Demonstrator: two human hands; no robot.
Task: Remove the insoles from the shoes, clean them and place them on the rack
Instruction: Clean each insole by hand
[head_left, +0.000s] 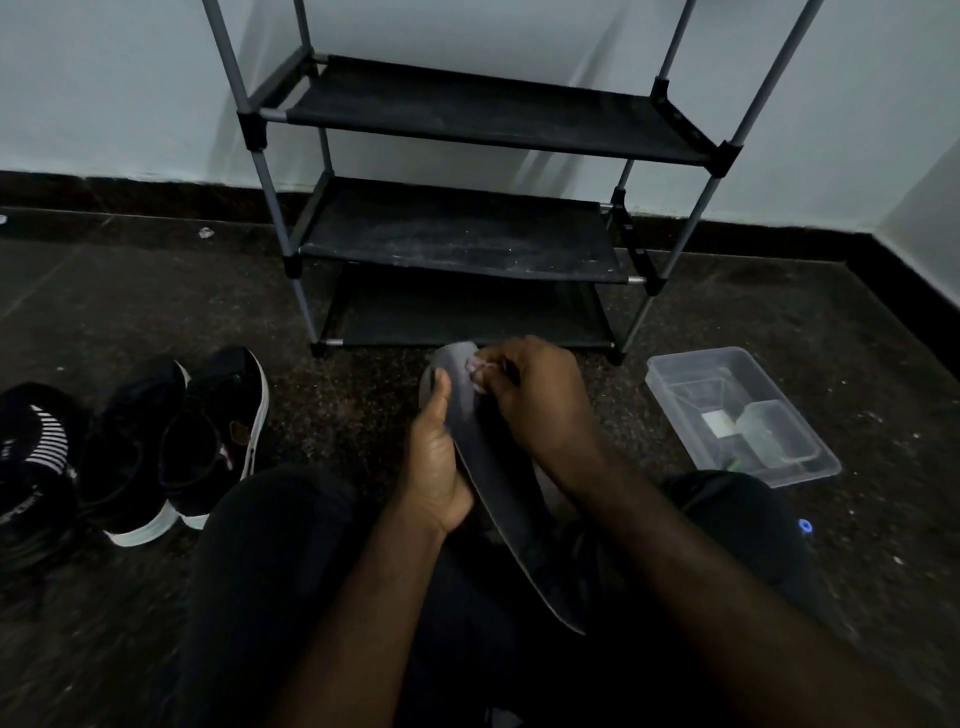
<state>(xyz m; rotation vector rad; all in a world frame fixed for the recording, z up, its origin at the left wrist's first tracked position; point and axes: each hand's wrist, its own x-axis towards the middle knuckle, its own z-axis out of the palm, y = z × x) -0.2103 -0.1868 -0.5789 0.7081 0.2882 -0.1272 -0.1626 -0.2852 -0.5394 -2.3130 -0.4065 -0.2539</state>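
The person sits on the dark floor (779, 312) with both forearms reaching forward over the lap, the hands meeting just in front of the rack (467, 234). The left hand (436, 462) grips the dark insole (501, 483) along its left edge: the thumb lies straight up across the top face near the toe end and the fingers curl underneath, mostly hidden. The insole slants from its rounded toe end, raised toward the rack's lowest shelf, down and to the right to its heel end above the person's legs. The right hand (535, 400) comes in from the right with the wrist bent and the knuckles up; its fingers are curled tight, pinching a small pale cloth (475, 370) against the insole's top face near the toe. The cloth is too small and blurred to tell its kind. A pair of black shoes with white soles (176, 441) stands on the floor to the left, with a striped black shoe (36, 457) beside them. A clear plastic box (810, 457) sits on the floor to the right.
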